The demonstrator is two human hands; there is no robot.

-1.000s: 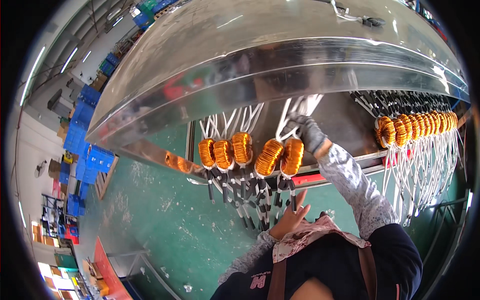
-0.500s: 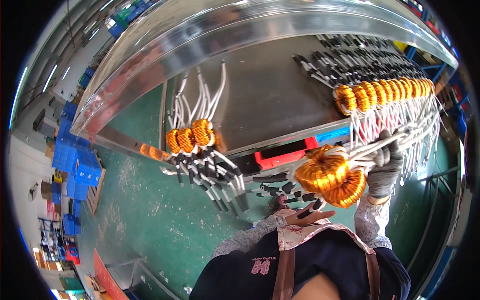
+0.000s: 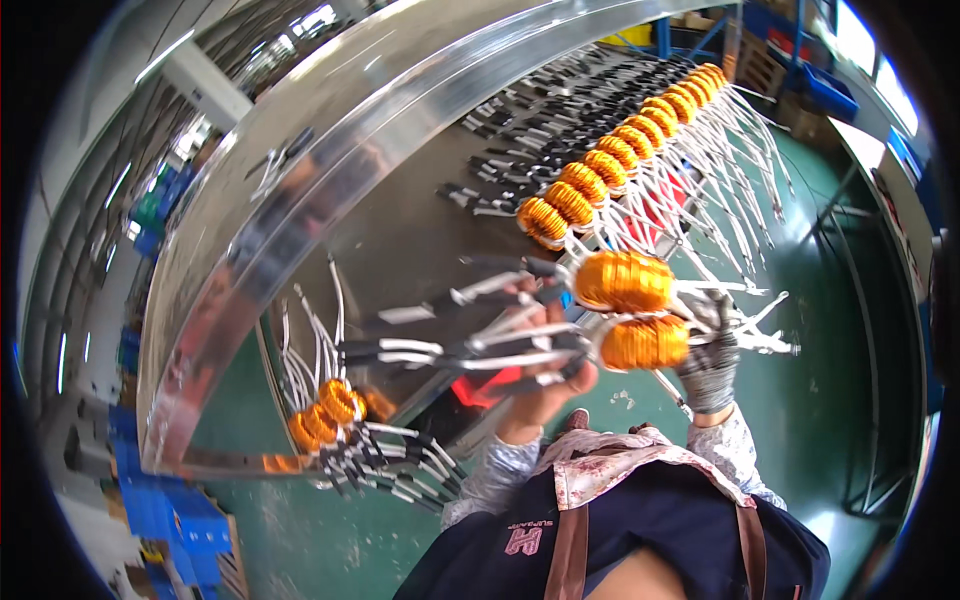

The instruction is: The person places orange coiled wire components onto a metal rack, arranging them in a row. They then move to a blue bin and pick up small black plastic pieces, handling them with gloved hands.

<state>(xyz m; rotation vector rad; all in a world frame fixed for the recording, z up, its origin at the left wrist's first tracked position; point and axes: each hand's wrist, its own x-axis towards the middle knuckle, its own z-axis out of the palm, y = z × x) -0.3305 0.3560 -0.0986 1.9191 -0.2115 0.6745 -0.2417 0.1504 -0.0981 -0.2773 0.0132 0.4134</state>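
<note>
1. The bare left hand is closed around a bundle of black-and-white leads that fan out to the left.
2. The gloved right hand grips two orange wound coils, held stacked just in front of the metal rack.
3. A row of orange coils hangs along the rack, upper right.
4. A small coil cluster hangs lower left.
5. Blue crates stand on the floor.
</note>
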